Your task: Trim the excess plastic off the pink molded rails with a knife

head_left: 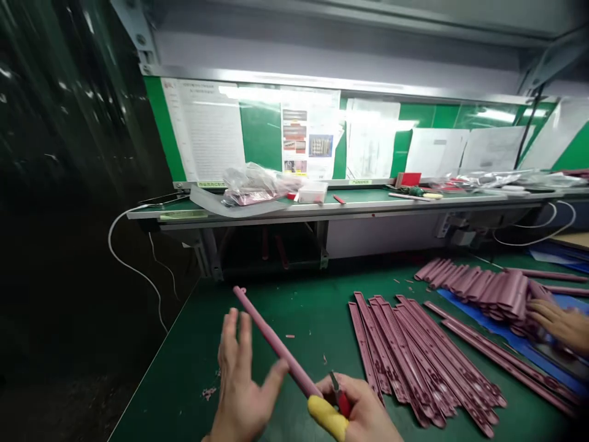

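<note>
A long, narrow pink plastic part [280, 348] slants up and to the left over the green bench top. Its lower end is gripped by my right hand [363, 408], which wears a yellow cover on the thumb. That same hand also holds a small red-handled cutting tool [341, 396], its dark blade pointing up. My left hand [243, 380] is open beside the part, fingers stretched out, with the thumb close to or touching its edge. To the right lies a fanned pile of similar pink parts [414, 356], their hollow sides facing up.
Another person's hand [559, 319] reaches in at the right, by a stack of pink parts [488, 288] on blue sheeting [478, 316]. Pink shavings [208, 393] dot the green bench [184, 362]. A shelf [359, 207] at the back carries plastic bags [257, 184] and small tools.
</note>
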The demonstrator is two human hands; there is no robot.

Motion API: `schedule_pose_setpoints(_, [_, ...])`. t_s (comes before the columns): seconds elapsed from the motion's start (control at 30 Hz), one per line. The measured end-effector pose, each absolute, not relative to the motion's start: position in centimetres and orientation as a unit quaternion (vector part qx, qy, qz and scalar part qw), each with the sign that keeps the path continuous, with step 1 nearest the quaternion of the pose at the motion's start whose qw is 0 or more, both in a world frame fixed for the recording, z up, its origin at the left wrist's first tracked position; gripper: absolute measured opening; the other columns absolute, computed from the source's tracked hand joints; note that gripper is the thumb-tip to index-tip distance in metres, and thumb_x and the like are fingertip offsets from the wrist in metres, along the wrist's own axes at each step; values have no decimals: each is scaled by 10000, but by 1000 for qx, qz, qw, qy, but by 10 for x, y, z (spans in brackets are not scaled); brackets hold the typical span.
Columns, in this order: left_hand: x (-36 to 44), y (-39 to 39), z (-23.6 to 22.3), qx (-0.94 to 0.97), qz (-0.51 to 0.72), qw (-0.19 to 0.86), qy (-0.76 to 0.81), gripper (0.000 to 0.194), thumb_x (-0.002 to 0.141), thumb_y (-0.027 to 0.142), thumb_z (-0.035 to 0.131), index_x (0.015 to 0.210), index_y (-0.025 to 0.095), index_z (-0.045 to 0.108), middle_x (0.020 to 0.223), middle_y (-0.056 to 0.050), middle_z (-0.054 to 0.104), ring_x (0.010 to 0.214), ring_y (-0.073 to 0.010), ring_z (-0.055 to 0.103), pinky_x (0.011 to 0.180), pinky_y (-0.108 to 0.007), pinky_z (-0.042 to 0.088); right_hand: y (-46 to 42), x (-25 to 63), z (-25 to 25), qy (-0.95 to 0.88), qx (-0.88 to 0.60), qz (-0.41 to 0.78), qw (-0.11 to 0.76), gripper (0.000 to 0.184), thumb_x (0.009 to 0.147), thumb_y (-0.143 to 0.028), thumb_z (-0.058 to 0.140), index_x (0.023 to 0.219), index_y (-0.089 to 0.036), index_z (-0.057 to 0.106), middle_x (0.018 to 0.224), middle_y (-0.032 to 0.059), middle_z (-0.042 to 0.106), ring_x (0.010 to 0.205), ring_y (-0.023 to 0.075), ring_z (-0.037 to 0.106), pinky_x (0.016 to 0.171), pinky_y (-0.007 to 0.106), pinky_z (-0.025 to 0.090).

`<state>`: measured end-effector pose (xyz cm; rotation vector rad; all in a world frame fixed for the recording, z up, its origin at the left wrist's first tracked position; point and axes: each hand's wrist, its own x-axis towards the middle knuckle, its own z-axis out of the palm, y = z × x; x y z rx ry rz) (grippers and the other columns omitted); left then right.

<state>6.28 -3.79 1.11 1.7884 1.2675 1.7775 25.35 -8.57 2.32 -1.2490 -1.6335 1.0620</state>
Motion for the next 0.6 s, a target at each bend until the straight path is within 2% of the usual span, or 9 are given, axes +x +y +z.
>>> schedule_pose_setpoints(0.07, [40, -41, 2, 818, 476, -78, 312, 633, 809, 354, 692, 1391, 283, 454, 1450, -118, 420, 1336, -378, 350, 1051, -582, 342, -80, 252, 25, -631, -467, 491, 378, 445, 642, -530, 786, 654, -138, 577, 586, -32, 460, 564, 87, 376, 525, 210, 296])
schedule_pose_setpoints(0.1, [31, -43, 1, 867, 418, -139, 233, 533, 835, 293, 666, 1344, 256, 512, 1339, -120, 543, 1257, -339, 469, 1043, -549, 378, -78, 249, 24, -625, -452, 521, 365, 486, 616, -566, 788, 639, -138, 560, 592, -23, 486, 566, 91, 405, 531, 209, 315])
schedule_pose_setpoints(0.17, [18, -44, 4, 904, 372, -157, 142, 404, 887, 189, 581, 1290, 188, 548, 1092, -109, 681, 1016, -235, 642, 924, -397, 517, -74, 242, 21, -615, -427, 562, 351, 568, 611, -682, 727, 655, -148, 538, 581, -14, 502, 551, 95, 436, 529, 209, 342])
schedule_pose_setpoints(0.27, [4, -44, 17, 912, 384, -55, 134, 394, 943, 204, 476, 1322, 94, 480, 939, -125, 704, 832, -196, 686, 728, -284, 579, -68, 235, 16, -621, -416, 551, 371, 650, 766, -806, 422, 768, -164, 529, 587, -26, 461, 496, 74, 364, 485, 199, 311])
schedule_pose_setpoints(0.3, [-1, -44, 22, 915, 376, -24, 144, 414, 950, 208, 459, 1346, 87, 449, 956, -132, 703, 848, -200, 689, 733, -284, 581, -67, 235, 17, -638, -425, 514, 386, 629, 838, -766, 335, 786, -169, 525, 617, -20, 462, 511, 78, 364, 492, 202, 313])
schedule_pose_setpoints(0.37, [-13, -41, 33, 923, 346, 0, 170, 433, 947, 178, 455, 1373, 110, 423, 1041, -133, 697, 946, -213, 678, 825, -317, 572, -67, 239, 21, -689, -455, 401, 396, 514, 950, -604, 297, 800, -176, 540, 688, 1, 493, 589, 103, 425, 548, 223, 353])
schedule_pose_setpoints(0.43, [-25, -35, 43, 931, 310, -33, 188, 435, 936, 133, 453, 1371, 150, 440, 1150, -124, 669, 1060, -228, 639, 927, -378, 536, -70, 245, 30, -747, -470, 291, 369, 351, 988, -425, 347, 845, -195, 570, 752, 13, 548, 695, 135, 501, 639, 252, 395])
schedule_pose_setpoints(0.5, [-35, -29, 53, 936, 286, -94, 180, 449, 922, 82, 440, 1360, 172, 464, 1220, -112, 640, 1138, -239, 594, 998, -444, 487, -74, 248, 42, -795, -459, 230, 324, 233, 984, -309, 362, 1029, -235, 579, 887, 24, 617, 787, 153, 554, 703, 270, 415])
schedule_pose_setpoints(0.6, [-42, -23, 68, 938, 261, -171, 153, 471, 895, 29, 450, 1346, 160, 486, 1260, -107, 620, 1203, -259, 543, 1054, -503, 425, -78, 243, 54, -841, -430, 161, 287, 294, 985, -296, 372, 1257, -284, 483, 1027, 28, 643, 845, 153, 583, 713, 261, 414])
